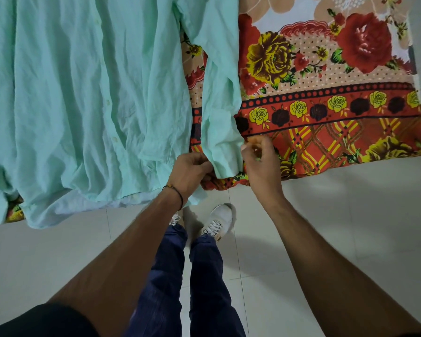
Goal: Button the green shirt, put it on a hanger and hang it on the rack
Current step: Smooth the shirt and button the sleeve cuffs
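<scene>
With your left hand (189, 170) and right hand (258, 158) each pinching the cuff (225, 155) of the green shirt (83, 98), thin fabric overhanging the bed (326, 93) may slip your grip before buttoning.

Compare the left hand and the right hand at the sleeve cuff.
The left hand has a dark thread band at its wrist; the right hand has a bare wrist. The left hand pinches the cuff's left edge, knuckles up; the right hand pinches the right edge, fingers curled beside the floral sheet. Both grip the green shirt's same cuff at the bed edge.
</scene>
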